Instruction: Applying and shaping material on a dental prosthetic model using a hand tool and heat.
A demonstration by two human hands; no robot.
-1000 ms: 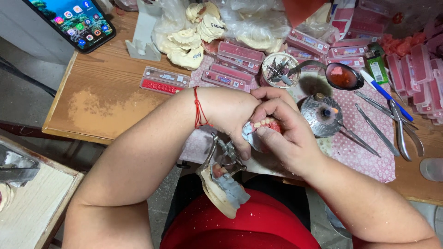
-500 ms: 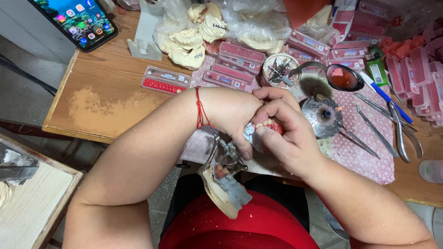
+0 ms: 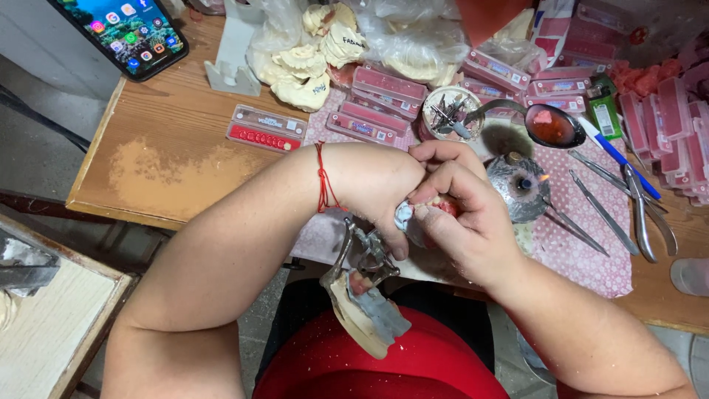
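The wooden tabletop (image 3: 170, 159) in front of you carries plaster casts (image 3: 299, 70), pink tooth boxes (image 3: 388, 85), a lit burner (image 3: 521, 185) and metal tools (image 3: 635, 207). Below its edge, over your lap, your left hand (image 3: 384, 188) holds the hinged metal articulator (image 3: 365, 288), its grip closed around the upper part. Your right hand (image 3: 465, 214) pinches the pink wax denture piece (image 3: 443, 205) at the fingertips. You seem to be seating teeth in wax; the next move calls for steady, light pressure.
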